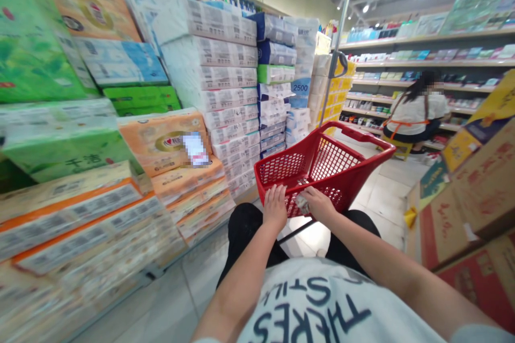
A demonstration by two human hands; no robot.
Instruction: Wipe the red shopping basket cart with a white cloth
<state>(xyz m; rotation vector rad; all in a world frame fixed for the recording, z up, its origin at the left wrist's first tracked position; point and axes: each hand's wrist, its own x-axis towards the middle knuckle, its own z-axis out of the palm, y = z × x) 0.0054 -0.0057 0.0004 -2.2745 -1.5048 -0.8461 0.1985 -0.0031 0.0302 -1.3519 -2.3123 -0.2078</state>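
Leftmost, stacked tissue packs (80, 134) in green, orange and white fill the display from the floor upward, leaning into view, and a taller column of white and blue paper-roll bundles (233, 96) stands just beyond them. At the centre, low in the view, a red shopping basket (346, 142) with mesh walls sits in front of the person's knees, tilted a little, with a metal handle pole (336, 64) rising behind it toward the ceiling. The left hand (275, 206) lies on the basket's near rim, fingers bent over the edge and curled onto it. Just beside it the right hand (318, 202) rests on the same rim, its fingers closed around a small crumpled piece of paper or wrapper (302, 204); what it is cannot be told. Both forearms reach down from a white shirt with dark lettering. Farther right, another person (414, 115) in a white top with orange straps faces the shelves (422, 64) of small goods. At the right edge, cardboard boxes (478, 193) are stacked near the basket.
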